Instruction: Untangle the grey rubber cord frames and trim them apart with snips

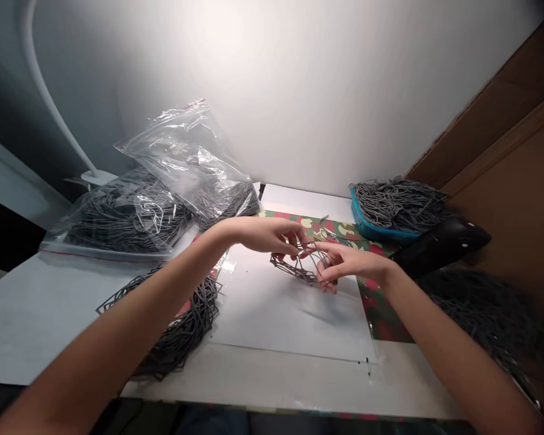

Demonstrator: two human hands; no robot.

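Observation:
Over a white sheet (276, 314), both hands hold a small tangled bundle of thin grey cord-like loops (299, 273); the material is unclear. My left hand (274, 234) reaches in from the left, its fingers bent down and closed on the bundle's upper edge. From the right, my right hand (347, 263) has thumb and fingers curled around the bundle's right end. The fingertips of both hands come close together there. A larger heap of similar grey loops (181, 338) lies left of the sheet, partly hidden by my left forearm.
Clear zip bags (122, 217) full of grey loops stand at the back left, beside a white lamp stem (49, 96). A blue basket (367, 229) of grey strands is at the back right. Near it are a black object (444, 241) and a cardboard panel (508, 139).

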